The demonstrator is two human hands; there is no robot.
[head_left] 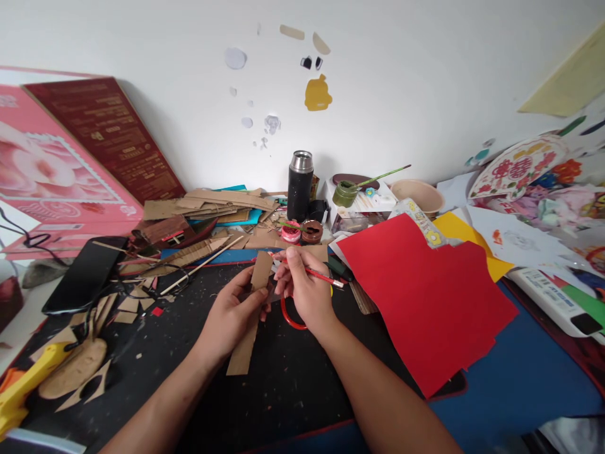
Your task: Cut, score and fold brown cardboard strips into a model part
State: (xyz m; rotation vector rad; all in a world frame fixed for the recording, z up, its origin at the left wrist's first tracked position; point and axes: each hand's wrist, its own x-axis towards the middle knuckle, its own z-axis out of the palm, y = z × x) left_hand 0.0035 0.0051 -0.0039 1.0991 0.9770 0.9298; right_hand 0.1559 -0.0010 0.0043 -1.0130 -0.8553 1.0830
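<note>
A long strip of brown cardboard (243, 353) slants upward through my left hand (231, 309), pinched between thumb and fingers. My right hand (305, 287) is closed around a red pencil (324, 276), whose metal-capped end points to the right. The pencil's tip is hidden behind the fingers, close to the strip's upper end. Below my right hand a red loop (292, 321), like a scissors handle, lies partly covered on the black mat (283, 391). Just beyond the hands stand an open jar of pink paint (290, 231) and a jar of brown paint (312, 232).
A black thermos (300, 189) stands near the wall, with a green paint jar (345, 194) to its right. Red paper (430, 296) covers much of the right side. Cardboard scraps (208, 205), a phone (85, 274) and a yellow glue gun (28, 384) lie leftward.
</note>
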